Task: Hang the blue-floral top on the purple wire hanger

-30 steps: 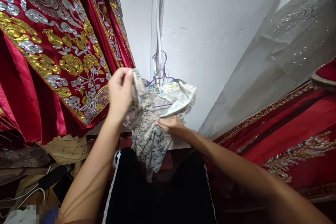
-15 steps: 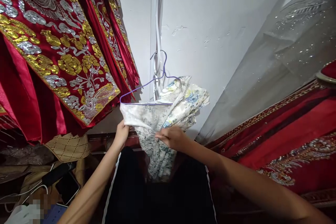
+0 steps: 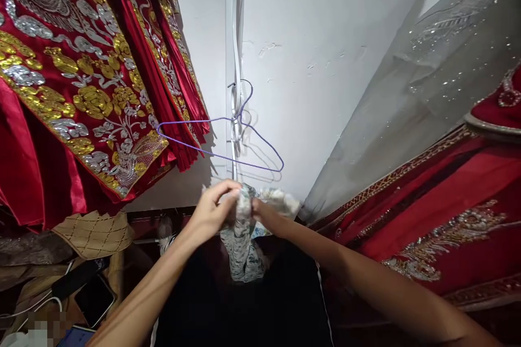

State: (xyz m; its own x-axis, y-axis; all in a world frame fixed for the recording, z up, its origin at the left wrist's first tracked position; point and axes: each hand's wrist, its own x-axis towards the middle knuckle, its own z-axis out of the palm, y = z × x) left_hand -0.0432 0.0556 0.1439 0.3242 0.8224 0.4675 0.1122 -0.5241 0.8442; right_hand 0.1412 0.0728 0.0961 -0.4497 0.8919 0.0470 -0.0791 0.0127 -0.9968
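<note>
A white floral garment (image 3: 244, 252) hangs bunched between my two hands, just above my lap. My left hand (image 3: 214, 209) pinches its upper edge with thumb and fingers. My right hand (image 3: 266, 217) grips it from the other side, its fingers partly hidden by the cloth. Part of the pale fabric spreads out behind my right hand. Above both hands a bare purple wire hanger (image 3: 220, 157) dangles at a tilt from a white strap (image 3: 235, 54), apart from the garment.
Red costumes with gold and silver embroidery (image 3: 93, 97) hang at the left. On the right are a sheer sparkling grey cloth (image 3: 378, 92) and a beaded red garment (image 3: 448, 217). Low at the left lie a phone (image 3: 95, 301), white cables and a tan quilted piece (image 3: 95, 233).
The garment has come off the hanger and dropped lower in my hands, gathered together. My left hand has moved right, close to my right hand. The freed hanger has swung round.
</note>
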